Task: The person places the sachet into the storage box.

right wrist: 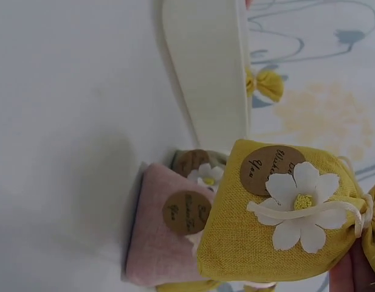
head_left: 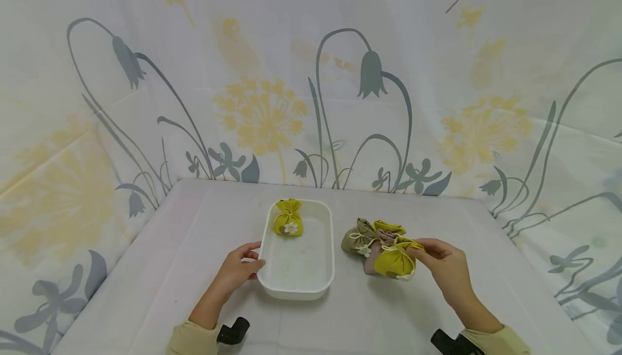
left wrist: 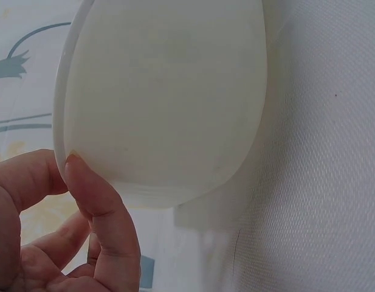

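Observation:
My left hand [head_left: 236,267] grips the left rim of a white plastic tub [head_left: 298,268], thumb on one side of the rim and fingers on the other. Inside the tub, near its far left corner, sits a yellow drawstring pouch [head_left: 288,221] with a white flower. To the right of the tub, my right hand [head_left: 449,271] pinches a second yellow drawstring pouch [head_left: 394,263] by its gathered neck. The right wrist view shows this pouch's white flower [right wrist: 304,204] and round brown label [right wrist: 263,169] up close. It hangs in front of other pouches.
Grouped behind the held pouch are a grey-green pouch [head_left: 350,240], a pink pouch [right wrist: 157,243] and another yellow pouch [head_left: 391,227], partly covered. They stand on a white-covered table [head_left: 214,214]. A flower-printed curtain [head_left: 291,74] rises behind the table.

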The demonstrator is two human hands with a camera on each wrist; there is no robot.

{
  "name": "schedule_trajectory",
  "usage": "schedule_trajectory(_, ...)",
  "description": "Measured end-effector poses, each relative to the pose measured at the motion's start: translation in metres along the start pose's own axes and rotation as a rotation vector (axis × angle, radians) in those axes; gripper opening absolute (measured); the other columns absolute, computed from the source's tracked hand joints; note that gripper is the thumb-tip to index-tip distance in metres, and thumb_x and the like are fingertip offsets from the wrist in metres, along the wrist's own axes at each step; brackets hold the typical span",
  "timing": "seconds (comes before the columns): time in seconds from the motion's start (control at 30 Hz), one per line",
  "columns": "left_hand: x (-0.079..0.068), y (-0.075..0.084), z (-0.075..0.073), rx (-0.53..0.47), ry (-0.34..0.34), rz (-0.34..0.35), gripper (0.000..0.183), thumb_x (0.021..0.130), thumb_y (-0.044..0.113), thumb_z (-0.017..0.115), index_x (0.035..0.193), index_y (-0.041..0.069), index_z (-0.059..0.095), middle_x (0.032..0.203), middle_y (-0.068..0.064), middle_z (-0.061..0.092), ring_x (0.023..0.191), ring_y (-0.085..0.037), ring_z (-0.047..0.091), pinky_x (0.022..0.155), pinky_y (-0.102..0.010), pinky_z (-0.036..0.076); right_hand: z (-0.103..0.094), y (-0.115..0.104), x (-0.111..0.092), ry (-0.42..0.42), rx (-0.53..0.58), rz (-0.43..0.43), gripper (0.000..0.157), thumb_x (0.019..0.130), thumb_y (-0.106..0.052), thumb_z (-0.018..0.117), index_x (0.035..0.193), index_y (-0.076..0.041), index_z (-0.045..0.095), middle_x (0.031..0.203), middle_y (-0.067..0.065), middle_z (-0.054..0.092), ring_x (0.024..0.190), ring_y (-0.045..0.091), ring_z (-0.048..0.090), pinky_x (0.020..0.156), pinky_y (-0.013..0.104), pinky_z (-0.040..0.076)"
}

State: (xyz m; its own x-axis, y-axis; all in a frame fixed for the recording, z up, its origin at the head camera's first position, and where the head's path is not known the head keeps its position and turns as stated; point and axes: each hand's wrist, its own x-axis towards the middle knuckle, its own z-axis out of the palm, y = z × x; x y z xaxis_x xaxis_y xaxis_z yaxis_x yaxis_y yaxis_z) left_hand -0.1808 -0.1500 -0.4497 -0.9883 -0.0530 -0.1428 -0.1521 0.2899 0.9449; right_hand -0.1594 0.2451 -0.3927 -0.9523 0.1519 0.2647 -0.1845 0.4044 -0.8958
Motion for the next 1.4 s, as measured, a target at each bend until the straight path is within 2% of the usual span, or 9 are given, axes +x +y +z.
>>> schedule_trajectory(0.17,0.001,0.0,0.0,-0.006,-0.001,0.003,0.044,0.083,0.002,0.064,0.127,-0.001,0.053,0.093,-0.011,0.051,0.07,-0.019,0.055,0.059,-0.03,0.052,0.014,-0.008,0.004,-0.016,0.019,0.021,0.027,0.08,-0.01,0.073,0.1,0.008,0.066,0.085,-0.007,0.066,0.08,0.002,0.06,0.07,0.017,0.05)
schedule_trajectory(0.47,0.0,0.0,0.0,-0.011,-0.001,0.001,0.045,0.083,0.001,0.064,0.127,-0.002,0.053,0.093,-0.011,0.051,0.07,-0.019,0.055,0.059,-0.03,0.051,0.035,-0.02,0.014,-0.088,0.121,-0.017,0.025,0.08,-0.006,0.072,0.097,0.01,0.065,0.09,-0.002,0.066,0.081,0.006,0.061,0.069,0.02,0.052)
schedule_trajectory(0.83,-0.001,0.001,0.0,-0.002,-0.004,-0.007,0.045,0.084,0.002,0.064,0.127,-0.001,0.053,0.095,-0.011,0.051,0.071,-0.019,0.055,0.06,-0.03,0.052,0.053,-0.036,0.025,-0.167,0.176,0.019,0.026,0.081,-0.011,0.072,0.099,0.007,0.066,0.089,0.003,0.068,0.07,0.013,0.06,0.054,0.029,0.052)
schedule_trajectory(1.03,-0.001,0.002,0.0,-0.005,-0.008,-0.013,0.044,0.084,0.002,0.063,0.127,-0.001,0.053,0.096,-0.011,0.051,0.071,-0.017,0.054,0.06,-0.03,0.052,0.062,-0.04,0.031,-0.203,0.196,-0.009,0.025,0.081,-0.012,0.072,0.098,0.006,0.066,0.089,0.006,0.068,0.061,0.014,0.057,0.045,0.024,0.046)
schedule_trajectory(1.13,0.0,0.002,0.0,-0.008,-0.01,-0.014,0.044,0.084,0.002,0.063,0.127,-0.002,0.053,0.095,-0.011,0.051,0.071,-0.017,0.054,0.06,-0.03,0.052,0.067,-0.042,0.034,-0.213,0.19,-0.04,0.025,0.081,-0.012,0.072,0.098,0.006,0.067,0.093,0.011,0.068,0.07,0.011,0.061,0.052,0.022,0.049)
schedule_trajectory(1.27,0.0,0.002,0.0,-0.009,-0.009,-0.011,0.044,0.084,0.002,0.063,0.127,-0.002,0.053,0.095,-0.011,0.051,0.071,-0.017,0.053,0.06,-0.029,0.052,0.075,-0.045,0.039,-0.231,0.19,-0.066,0.024,0.081,-0.011,0.072,0.098,0.006,0.067,0.097,0.015,0.067,0.082,0.012,0.063,0.068,0.025,0.053)
schedule_trajectory(1.4,0.0,0.001,0.0,-0.01,-0.007,-0.007,0.044,0.084,0.002,0.064,0.127,-0.002,0.053,0.095,-0.011,0.051,0.07,-0.017,0.054,0.06,-0.029,0.052,0.083,-0.05,0.044,-0.255,0.189,-0.057,0.022,0.081,-0.01,0.072,0.097,0.005,0.067,0.095,0.012,0.067,0.082,0.013,0.063,0.072,0.027,0.053)
